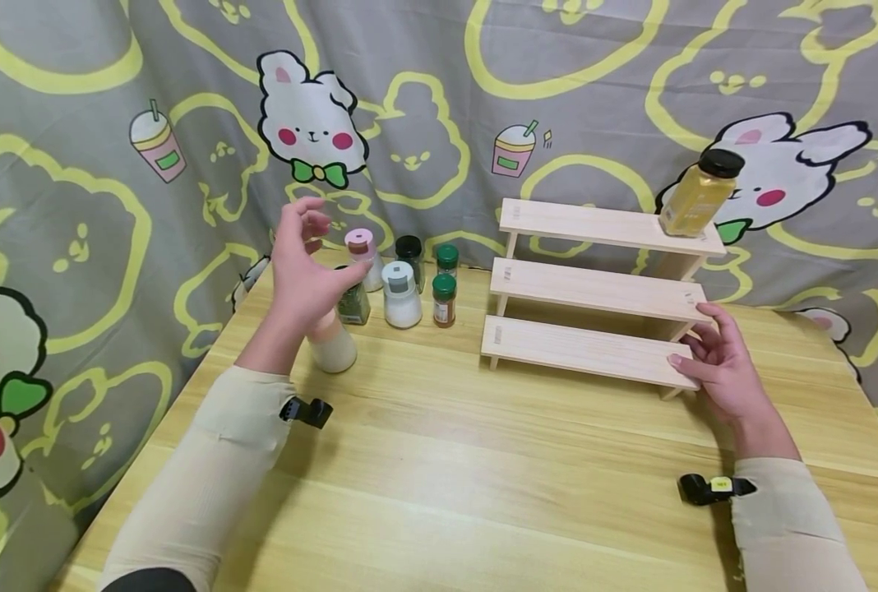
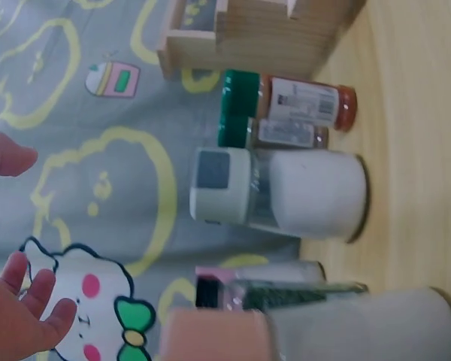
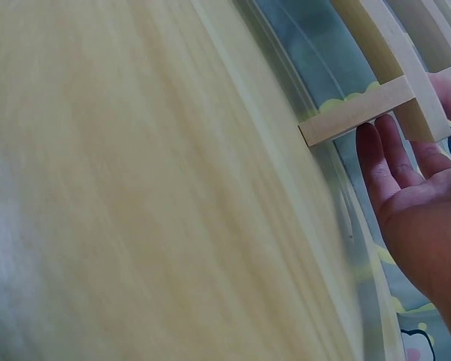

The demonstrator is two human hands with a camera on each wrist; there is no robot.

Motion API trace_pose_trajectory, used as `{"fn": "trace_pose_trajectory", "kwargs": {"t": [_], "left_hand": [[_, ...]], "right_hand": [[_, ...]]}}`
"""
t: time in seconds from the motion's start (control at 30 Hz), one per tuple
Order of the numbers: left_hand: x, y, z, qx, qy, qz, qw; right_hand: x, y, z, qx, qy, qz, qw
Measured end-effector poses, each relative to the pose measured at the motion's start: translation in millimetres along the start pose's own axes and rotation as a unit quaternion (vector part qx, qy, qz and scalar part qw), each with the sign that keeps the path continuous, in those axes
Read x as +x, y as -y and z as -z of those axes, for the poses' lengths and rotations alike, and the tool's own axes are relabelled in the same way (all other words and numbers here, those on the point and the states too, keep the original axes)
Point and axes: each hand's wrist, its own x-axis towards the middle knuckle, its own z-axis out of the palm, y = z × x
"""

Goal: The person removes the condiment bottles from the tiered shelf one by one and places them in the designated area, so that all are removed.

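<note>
My left hand [image 1: 302,267] hovers above the seasoning jars with fingers bent and thumb spread, nothing between them. Below it stands a white shaker with a peach cap [image 2: 218,335], partly hidden by the hand in the head view. Beside that are a dark-capped jar of green herbs [image 1: 353,307] and a pink-capped shaker [image 1: 361,241]. At the right end of a three-tier wooden rack [image 1: 594,289], my right hand [image 1: 727,370] grips the side, thumb on the lowest board and a finger at the middle one. Its fingertips [image 3: 370,139] touch a rack leg [image 3: 357,113].
A yellow bottle with a black cap [image 1: 694,197] stands on the top tier's right end. Between the left hand and rack are a white-capped shaker [image 1: 402,304], a black-capped jar [image 1: 409,256] and two green-capped jars [image 1: 444,302]. A patterned curtain [image 1: 409,123] hangs behind the table [image 1: 439,477].
</note>
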Motion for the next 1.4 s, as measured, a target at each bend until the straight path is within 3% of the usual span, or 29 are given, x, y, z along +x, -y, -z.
{"fn": "trace_pose_trajectory", "kwargs": {"t": [0.4,0.8,1.13,1.4], "left_hand": [[15.4,-31.6,-23.7,-0.036,0.017,-0.024,0.9989],[31.9,-49.9,-50.8,-0.011,0.034,-0.051,0.9981],[45.8,-54.0,-85.6,-0.013,0.07,-0.122,0.99],[49.4,-62.4,-117.3,-0.027,0.097,-0.11,0.9889]], "right_hand": [[-0.5,-0.8,0.6,-0.001,-0.001,0.0,1.0],[-1.0,0.0,0.8,-0.004,-0.001,0.002,1.0],[2.6,1.9,3.2,0.004,0.015,0.003,0.9999],[1.8,0.5,4.4,-0.001,0.023,-0.001,0.9997]]}}
